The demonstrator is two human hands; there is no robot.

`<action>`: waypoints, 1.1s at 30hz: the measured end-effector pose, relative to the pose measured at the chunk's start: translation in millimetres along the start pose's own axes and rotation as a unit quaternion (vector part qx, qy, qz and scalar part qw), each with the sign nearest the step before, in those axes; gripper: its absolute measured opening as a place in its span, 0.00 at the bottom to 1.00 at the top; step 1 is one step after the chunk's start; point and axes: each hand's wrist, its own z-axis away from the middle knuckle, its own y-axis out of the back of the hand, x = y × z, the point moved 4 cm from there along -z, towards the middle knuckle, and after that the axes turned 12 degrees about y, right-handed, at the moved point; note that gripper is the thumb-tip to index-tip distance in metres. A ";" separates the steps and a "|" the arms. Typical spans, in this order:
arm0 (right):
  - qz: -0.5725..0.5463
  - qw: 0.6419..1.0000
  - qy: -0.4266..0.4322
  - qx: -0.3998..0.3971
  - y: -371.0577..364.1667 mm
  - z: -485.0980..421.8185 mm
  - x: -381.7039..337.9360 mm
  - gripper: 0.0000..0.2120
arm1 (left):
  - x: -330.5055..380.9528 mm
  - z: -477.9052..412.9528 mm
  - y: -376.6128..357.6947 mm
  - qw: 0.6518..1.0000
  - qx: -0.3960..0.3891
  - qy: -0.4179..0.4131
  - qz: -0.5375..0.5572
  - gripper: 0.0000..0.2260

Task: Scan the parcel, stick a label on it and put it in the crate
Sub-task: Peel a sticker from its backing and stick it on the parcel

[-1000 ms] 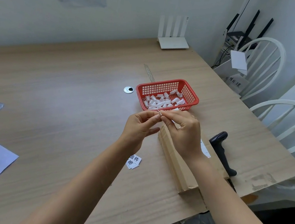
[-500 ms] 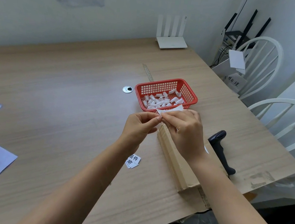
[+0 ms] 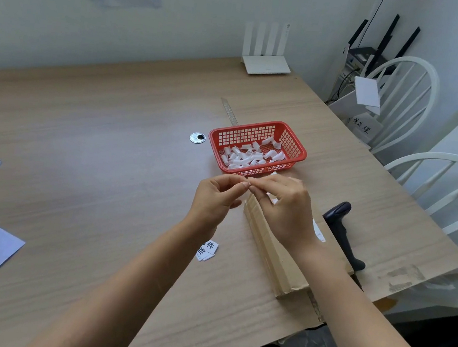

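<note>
Both hands meet mid-frame over the cardboard parcel [image 3: 267, 253], left hand [image 3: 214, 197] and right hand [image 3: 284, 206] fingertips pinched together on a small white label [image 3: 272, 199]. Red basket [image 3: 257, 148] sits just behind, scanner [image 3: 343, 233] to the right.

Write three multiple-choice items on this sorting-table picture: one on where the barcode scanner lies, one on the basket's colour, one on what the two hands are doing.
1. Where is the black handheld barcode scanner?
A. Lying on the wooden table, right of the brown cardboard parcel
B. In the left hand
C. Inside the basket

2. What colour is the plastic mesh basket holding small white paper curls?
A. Blue
B. Red
C. Green

3. What are the hands doing?
A. Resting flat on the table
B. Lifting the parcel
C. Left hand and right hand meet at the fingertips, pinching a small white label above the parcel

Key: 1 A, the scanner lies untouched beside the parcel. 2 B, the mesh walls are plainly red. 3 C, the fingers of both hands pinch together over the parcel's far end.
</note>
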 end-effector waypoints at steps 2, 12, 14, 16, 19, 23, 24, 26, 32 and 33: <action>-0.048 0.998 -0.045 0.006 1.5 0.3 2.0 0.07 | 0.5 0.5 0.9 1.000 0.005 -0.005 -0.006 0.08; -0.111 0.989 -0.096 0.017 -2.2 3.5 3.9 0.05 | 0.1 2.4 2.5 0.995 0.050 -0.071 -0.047 0.06; -0.111 0.986 -0.122 0.034 -4.5 5.6 3.3 0.04 | -2.2 0.9 1.8 0.995 0.053 -0.074 -0.048 0.07; -0.162 0.963 -0.205 0.062 -6.5 9.0 8.4 0.04 | -5.2 -1.3 0.4 0.995 0.057 -0.067 -0.046 0.07; -0.237 0.908 -0.328 0.112 -5.8 13.5 24.4 0.10 | -11.1 -7.1 -1.3 0.997 0.062 -0.042 -0.027 0.09; -0.267 0.866 -0.394 0.157 2.2 17.9 52.4 0.11 | -16.8 -22.1 -0.4 0.997 0.074 -0.009 -0.013 0.11; -0.267 0.857 -0.408 0.168 5.0 19.4 60.7 0.11 | -18.8 -27.7 -0.1 0.997 0.079 0.003 -0.009 0.11; -0.263 0.835 -0.440 0.199 12.6 21.2 79.8 0.11 | -22.5 -40.0 -1.1 0.996 0.088 0.030 0.001 0.11; -0.266 0.746 -0.493 0.360 50.2 23.2 144.1 0.04 | -20.9 -93.3 -14.3 0.989 0.127 0.074 0.024 0.10; -0.265 0.750 -0.488 0.359 55.3 21.8 152.4 0.04 | -17.6 -106.1 -19.3 0.989 0.131 0.070 0.004 0.10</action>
